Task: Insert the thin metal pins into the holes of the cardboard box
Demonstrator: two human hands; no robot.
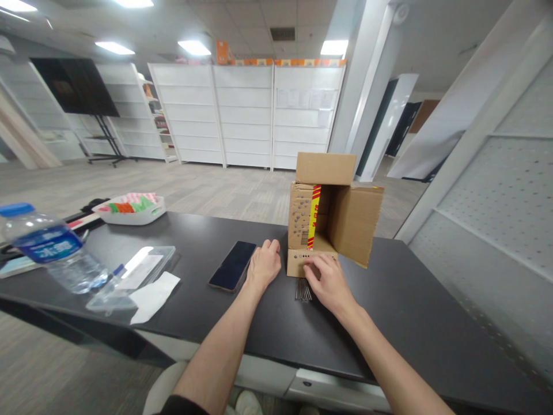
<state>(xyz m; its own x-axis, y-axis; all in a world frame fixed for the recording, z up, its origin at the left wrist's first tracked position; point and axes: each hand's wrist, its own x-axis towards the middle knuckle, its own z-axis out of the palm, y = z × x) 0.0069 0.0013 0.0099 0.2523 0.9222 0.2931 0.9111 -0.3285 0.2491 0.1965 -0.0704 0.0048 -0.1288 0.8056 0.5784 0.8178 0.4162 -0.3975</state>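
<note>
A small cardboard box (298,216) stands on the dark table with its opening facing me and its flaps spread. Small dark round spots, perhaps holes or nail heads, run along its front flap (295,265). Below that flap's edge shows a row of several thin metal rods like nails (303,290); whether they lie on the table or pass through the cardboard I cannot tell. My right hand (327,280) touches the front flap, thumb and fingertips brought together; anything between them is hidden. Left of the box, my left hand (265,264) rests loosely curled beside a black phone (233,266).
At the left are a water bottle (54,248), a clear plastic case (151,266), a white paper piece (155,295) and a white basket (129,216) of colourful packets. The box's right flap (356,225) sticks out sideways. A perforated panel (501,230) borders the table's right side.
</note>
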